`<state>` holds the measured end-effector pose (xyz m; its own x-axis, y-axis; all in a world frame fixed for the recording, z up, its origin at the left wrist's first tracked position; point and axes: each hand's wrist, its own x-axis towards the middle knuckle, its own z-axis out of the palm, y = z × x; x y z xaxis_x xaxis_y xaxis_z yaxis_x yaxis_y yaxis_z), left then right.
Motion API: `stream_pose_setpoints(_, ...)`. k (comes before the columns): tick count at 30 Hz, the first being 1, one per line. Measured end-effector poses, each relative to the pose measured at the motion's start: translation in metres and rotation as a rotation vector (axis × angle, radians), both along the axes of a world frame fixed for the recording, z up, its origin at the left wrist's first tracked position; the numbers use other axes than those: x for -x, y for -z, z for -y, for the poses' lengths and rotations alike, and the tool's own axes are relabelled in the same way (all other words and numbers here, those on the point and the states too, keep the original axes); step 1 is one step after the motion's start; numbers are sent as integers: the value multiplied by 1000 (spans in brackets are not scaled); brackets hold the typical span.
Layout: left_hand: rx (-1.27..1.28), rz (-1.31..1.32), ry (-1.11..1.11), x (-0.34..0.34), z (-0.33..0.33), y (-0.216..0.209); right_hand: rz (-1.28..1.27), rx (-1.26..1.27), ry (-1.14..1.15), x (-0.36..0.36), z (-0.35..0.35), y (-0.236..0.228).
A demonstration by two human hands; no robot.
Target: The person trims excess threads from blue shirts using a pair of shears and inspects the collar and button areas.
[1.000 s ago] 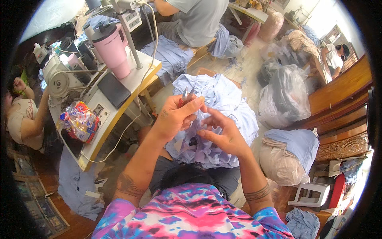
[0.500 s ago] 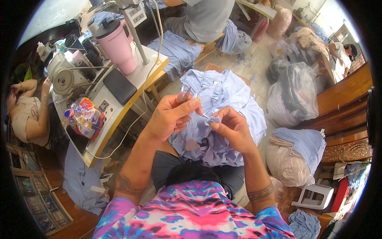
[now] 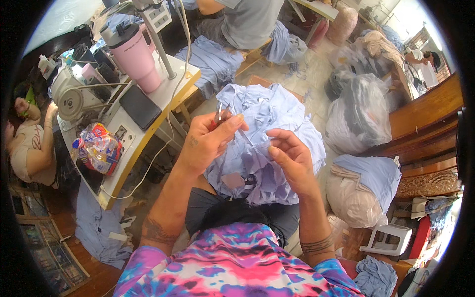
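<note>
Working over pale blue cloth (image 3: pixel 284 111) heaped at the lap, the left hand (image 3: pixel 208 140) wraps round red-handled snippers (image 3: pixel 217 119), points upward, thumb seemingly trapping a thin strip (image 3: pixel 246 139)! Over at the cloth's edge, the right hand (image 3: pixel 293 161) curls in (pinched tight or loose, I cannot tell). Teasing out that strip looks like the step; next calls for steady tension, blades clear of fingertips.
</note>
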<state>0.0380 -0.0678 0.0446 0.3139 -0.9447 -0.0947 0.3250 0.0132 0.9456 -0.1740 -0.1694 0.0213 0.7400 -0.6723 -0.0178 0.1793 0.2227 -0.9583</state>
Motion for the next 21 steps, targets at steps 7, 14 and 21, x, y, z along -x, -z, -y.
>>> stream_pose_setpoints(7,29,1,61,1,4,-1,-159,72,-115,-1,-6,6)
stream_pose_setpoints(14,22,-77,79,7,13,2,62,3,10,-22,-15,41)
stream_pose_setpoints(21,9,-217,66,13,17,9,12,165,138,-29,-21,41)
